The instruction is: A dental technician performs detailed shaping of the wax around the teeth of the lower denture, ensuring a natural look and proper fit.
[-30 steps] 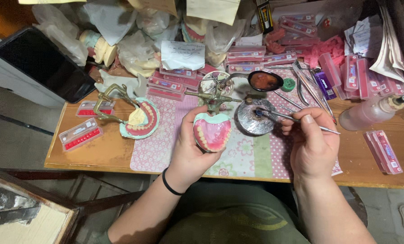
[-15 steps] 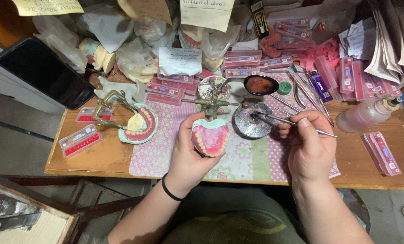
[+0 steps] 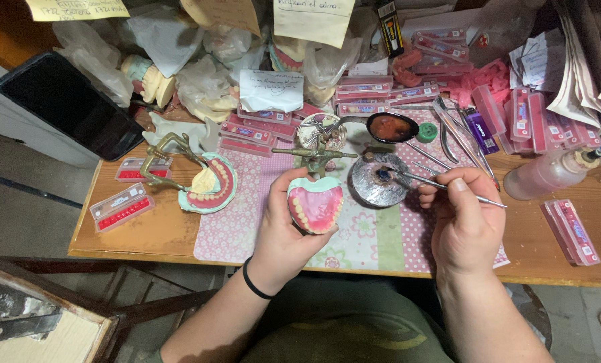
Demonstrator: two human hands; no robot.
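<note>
Left hand (image 3: 283,232) grips pink wax denture with pale teeth (image 3: 315,208), held above wooden bench (image 3: 152,232). Right hand (image 3: 465,225) pinches thin metal instrument (image 3: 441,183), tip over round metal dish (image 3: 379,180) just left of it.

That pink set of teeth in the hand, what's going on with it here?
A person holds a pink denture model in the left hand above the patterned mat. The right hand grips a thin metal tool, its tip at a small round metal dish. A second model on a brass frame sits to the left.

pink denture (image 3: 316,206), pink floral mat (image 3: 240,222), black wristband (image 3: 254,284), silver dish (image 3: 379,180).
</note>
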